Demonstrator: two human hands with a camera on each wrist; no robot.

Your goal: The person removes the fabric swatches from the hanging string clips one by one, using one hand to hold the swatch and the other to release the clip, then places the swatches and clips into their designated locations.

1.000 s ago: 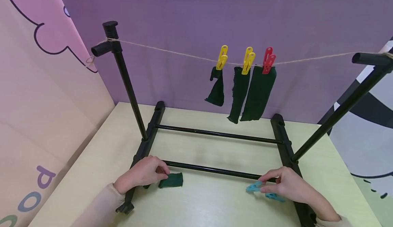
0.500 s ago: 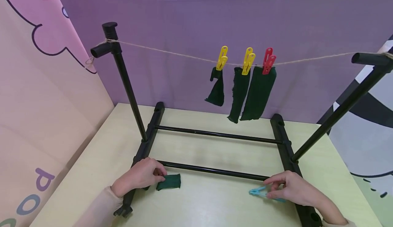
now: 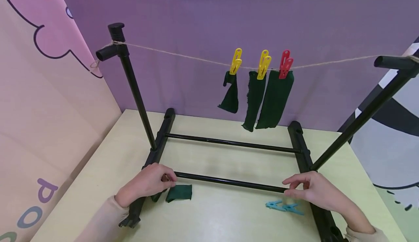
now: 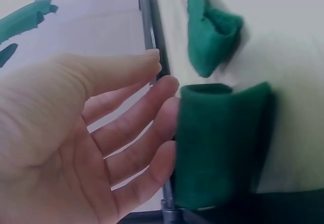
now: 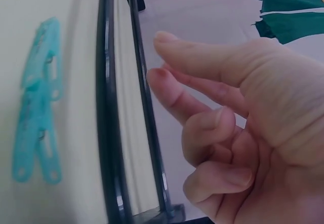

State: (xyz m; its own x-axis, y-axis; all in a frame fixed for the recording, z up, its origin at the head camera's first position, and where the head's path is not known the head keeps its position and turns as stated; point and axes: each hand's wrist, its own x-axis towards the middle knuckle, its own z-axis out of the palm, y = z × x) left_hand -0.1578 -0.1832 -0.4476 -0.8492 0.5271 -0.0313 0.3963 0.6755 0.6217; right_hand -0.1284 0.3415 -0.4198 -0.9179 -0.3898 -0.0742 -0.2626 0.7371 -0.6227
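Observation:
My left hand (image 3: pixel 151 181) hovers over the left foot of the black frame with its fingers loosely bent, pinching nothing. In the left wrist view its fingertips come right up to a curled green cloth (image 4: pixel 217 143), and a second small green cloth (image 4: pixel 212 39) lies beyond. The head view shows that second folded cloth (image 3: pixel 179 192) just right of the fingers, while the first is mostly hidden under the hand. My right hand (image 3: pixel 312 190), holding nothing, floats near the right foot. Two light-blue clothespins (image 3: pixel 284 207) lie end to end on the table beside it.
Across a black tube frame (image 3: pixel 229 181) runs a thin string (image 3: pixel 183 55). Three dark green cloths (image 3: pixel 275 100) hang there, from two yellow clothespins (image 3: pixel 263 65) and a red one (image 3: pixel 286 65). A purple backdrop (image 3: pixel 196 16) stands behind the pale table (image 3: pixel 222 220).
My right hand has let go of a blue clothespin, which now lies against the other, and has lifted slightly up and right. My left hand has shifted a little left, off the folded cloth.

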